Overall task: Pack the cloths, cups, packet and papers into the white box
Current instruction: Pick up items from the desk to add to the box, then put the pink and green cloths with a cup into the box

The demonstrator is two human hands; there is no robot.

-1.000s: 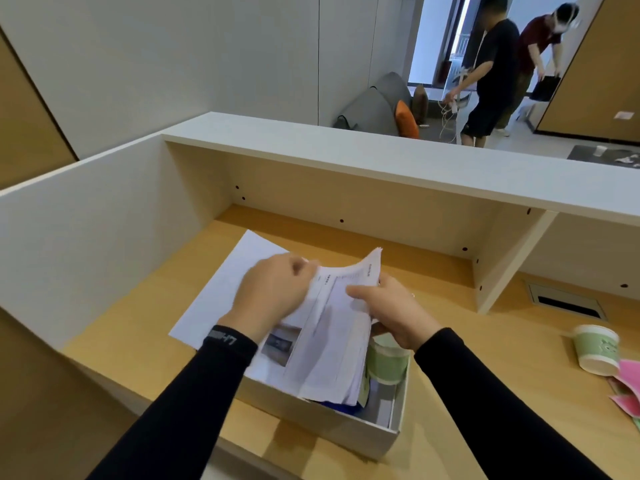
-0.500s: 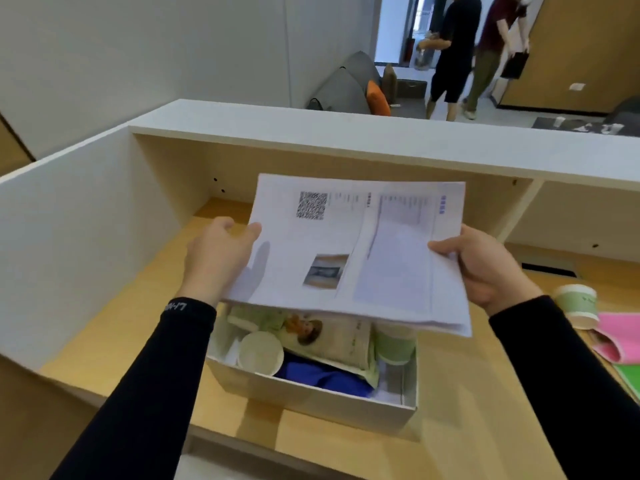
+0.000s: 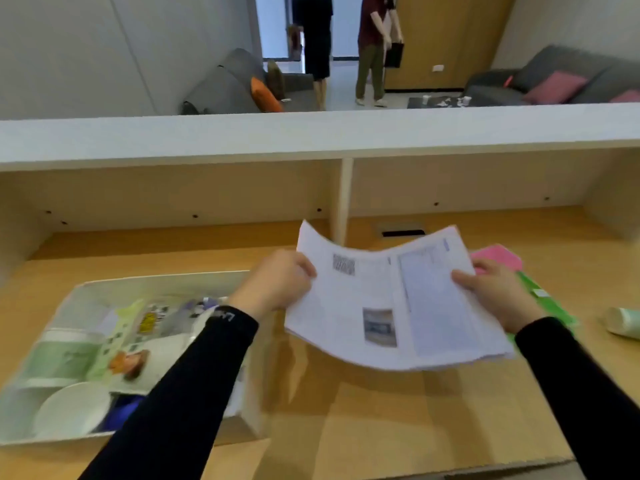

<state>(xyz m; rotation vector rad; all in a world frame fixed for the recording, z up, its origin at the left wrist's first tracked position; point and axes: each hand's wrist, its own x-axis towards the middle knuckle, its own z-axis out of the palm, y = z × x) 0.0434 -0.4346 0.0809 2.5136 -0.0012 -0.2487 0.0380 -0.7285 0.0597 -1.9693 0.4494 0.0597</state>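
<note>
At nine o'clock the white box (image 3: 166,277) holds cups and the packet. My left hand (image 3: 277,282) and right hand (image 3: 495,292) each pinch the papers (image 3: 391,306), which I've swung off it toward three; they're unpacked again.

Papers (image 3: 391,306): no longer standing inside the white box (image 3: 156,282) as a second ago; now lifted out, opened flat and carried to the right of the box, above the bare desk (image 3: 346,417).
Left hand (image 3: 277,282): moved from the box to the sheaf's left edge, clear of the box.
Right hand (image 3: 495,292): shifted right, gripping the sheaf's right edge, now over the pink cloth (image 3: 498,256) and green cloth (image 3: 547,303).
Box contents: packet (image 3: 138,341) and cups (image 3: 69,410) now uncovered.
</note>
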